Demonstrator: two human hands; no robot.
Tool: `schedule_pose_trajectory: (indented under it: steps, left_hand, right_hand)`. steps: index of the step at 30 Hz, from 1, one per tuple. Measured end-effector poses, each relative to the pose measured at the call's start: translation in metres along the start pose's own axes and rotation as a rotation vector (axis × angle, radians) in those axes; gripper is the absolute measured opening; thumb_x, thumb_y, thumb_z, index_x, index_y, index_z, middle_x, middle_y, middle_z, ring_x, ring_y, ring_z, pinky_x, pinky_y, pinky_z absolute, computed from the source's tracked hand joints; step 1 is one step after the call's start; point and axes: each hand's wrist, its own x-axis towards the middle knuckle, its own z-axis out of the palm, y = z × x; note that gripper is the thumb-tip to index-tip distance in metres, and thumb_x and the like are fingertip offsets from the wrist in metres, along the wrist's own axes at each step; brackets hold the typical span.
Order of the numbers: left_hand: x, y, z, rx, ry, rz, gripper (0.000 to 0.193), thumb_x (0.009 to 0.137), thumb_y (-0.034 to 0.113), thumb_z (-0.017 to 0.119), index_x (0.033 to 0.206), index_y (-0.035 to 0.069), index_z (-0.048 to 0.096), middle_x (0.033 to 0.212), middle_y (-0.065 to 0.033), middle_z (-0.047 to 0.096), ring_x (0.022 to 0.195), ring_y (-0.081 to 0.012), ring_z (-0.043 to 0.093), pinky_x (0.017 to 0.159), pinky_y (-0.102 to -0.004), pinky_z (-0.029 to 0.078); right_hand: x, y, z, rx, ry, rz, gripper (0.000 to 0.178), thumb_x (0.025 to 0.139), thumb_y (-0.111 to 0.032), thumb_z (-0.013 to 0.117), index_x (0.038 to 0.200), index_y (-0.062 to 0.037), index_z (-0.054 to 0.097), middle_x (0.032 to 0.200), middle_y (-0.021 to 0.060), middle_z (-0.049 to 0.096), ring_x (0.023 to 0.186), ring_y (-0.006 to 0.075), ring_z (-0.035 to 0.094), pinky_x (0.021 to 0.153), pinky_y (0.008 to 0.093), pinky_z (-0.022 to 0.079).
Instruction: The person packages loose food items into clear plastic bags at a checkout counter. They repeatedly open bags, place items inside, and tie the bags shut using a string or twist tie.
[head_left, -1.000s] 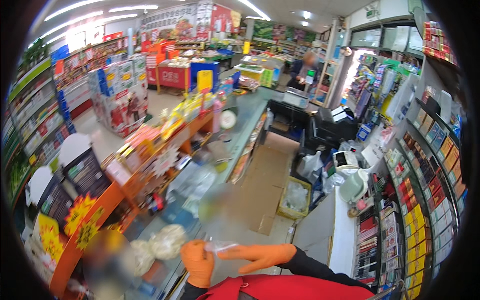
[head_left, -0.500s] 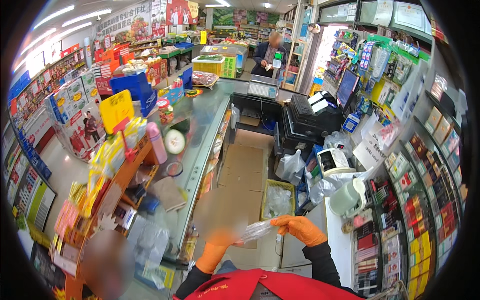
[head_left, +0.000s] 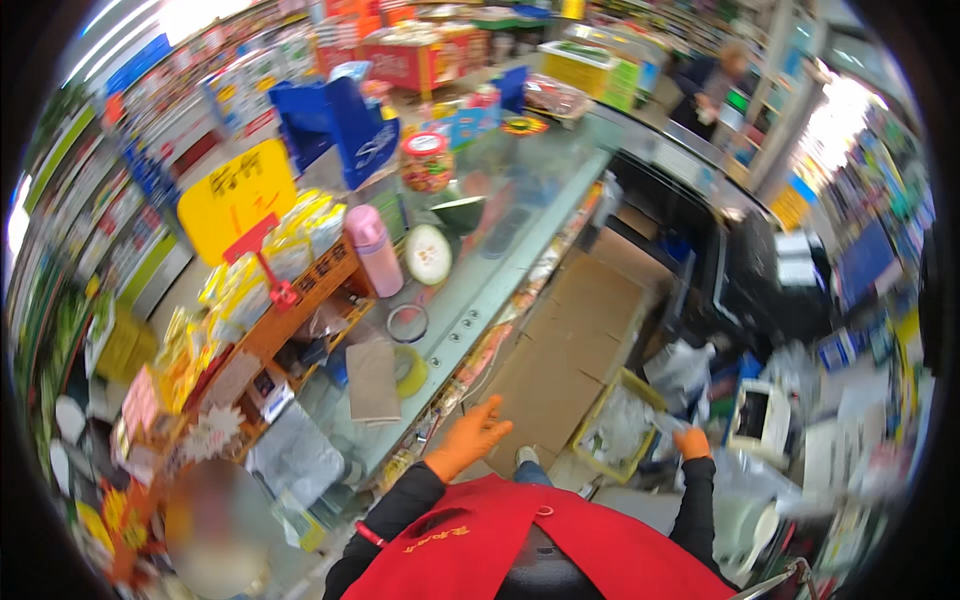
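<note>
My left hand (head_left: 470,441), in an orange glove, reaches over the floor beside the glass counter (head_left: 468,318). Its fingers are apart and hold nothing. Closest to it on the counter are a folded brown cloth (head_left: 373,383) and a roll of yellowish tape (head_left: 409,371). My right hand (head_left: 692,443), gloved the same way, is closed at the right of a yellow basket (head_left: 588,432). A pale, see-through piece of plastic film (head_left: 666,423) sticks out from its fingers, blurred by motion. Crumpled clear plastic (head_left: 620,432) lies in the basket.
A cut melon (head_left: 429,255), a pink bottle (head_left: 374,250) and a red-lidded jar (head_left: 426,162) stand on the counter. An orange rack (head_left: 262,335) lines its left side. Cardboard (head_left: 560,345) covers the floor. Another person (head_left: 708,90) stands beyond the far end.
The head view has swung left. My hands have parted: the left has let go of the clear plastic film and opened, while the right has moved away beside the basket.
</note>
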Motion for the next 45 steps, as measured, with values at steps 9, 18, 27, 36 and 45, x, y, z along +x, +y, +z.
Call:
schedule_pose_trajectory:
  steps: [9, 18, 27, 36, 45]
  left_hand:
    - [-0.053, -0.035, 0.025, -0.1, 0.652, -0.148, 0.061, 0.096, 0.035, 0.067, 0.145, 0.002, 0.051, 0.133, -0.0201, 0.062, 0.113, -0.0301, 0.066, 0.097, -0.0404, 0.053]
    - [-0.221, -0.037, 0.07, -0.204, 1.198, -0.271, 0.049, 0.099, 0.031, 0.064, 0.14, 0.005, 0.057, 0.129, -0.0179, 0.063, 0.113, -0.0267, 0.065, 0.098, -0.0368, 0.051]
    - [-0.498, -0.078, 0.133, -0.286, 1.777, -0.549, 0.044, 0.101, 0.026, 0.062, 0.137, 0.001, 0.059, 0.129, -0.0154, 0.066, 0.118, -0.0227, 0.063, 0.104, -0.0356, 0.048]
    - [-0.717, -0.103, 0.033, 0.277, 2.071, -0.573, 0.052, 0.096, 0.018, 0.067, 0.143, 0.003, 0.053, 0.129, -0.018, 0.064, 0.112, -0.0268, 0.066, 0.098, -0.0384, 0.05]
    - [-0.862, -0.182, -0.247, 0.972, 2.006, -0.96, 0.069, 0.081, 0.023, 0.077, 0.142, 0.004, 0.051, 0.129, -0.0221, 0.059, 0.109, -0.0368, 0.063, 0.091, -0.0509, 0.05]
  right_hand:
    - [0.145, -0.276, 0.033, -0.395, -0.101, -1.011, 0.042, 0.088, -0.041, 0.065, 0.071, -0.0046, 0.073, 0.075, 0.021, 0.069, 0.074, 0.0428, 0.069, 0.068, 0.0511, 0.056]
    - [-0.189, -0.422, 0.014, -0.143, -0.945, -2.032, 0.027, 0.087, -0.035, 0.067, 0.089, -0.0099, 0.078, 0.081, 0.0145, 0.071, 0.078, 0.0383, 0.069, 0.069, 0.0467, 0.054]
    - [-0.525, -0.413, 0.035, 0.209, -1.519, -2.37, 0.023, 0.094, -0.015, 0.063, 0.115, -0.0119, 0.073, 0.099, 0.0137, 0.072, 0.088, 0.0354, 0.068, 0.075, 0.0412, 0.055]
    - [-0.832, -0.522, 0.101, 0.554, -0.972, -2.62, 0.029, 0.094, -0.011, 0.058, 0.121, -0.0113, 0.069, 0.099, 0.017, 0.071, 0.094, 0.0366, 0.069, 0.078, 0.0438, 0.055]
    - [-1.061, -0.669, 0.262, 0.279, -0.027, -2.7, 0.042, 0.096, -0.014, 0.051, 0.137, -0.0194, 0.058, 0.065, 0.0063, 0.066, 0.056, 0.0295, 0.066, 0.047, 0.0486, 0.047]
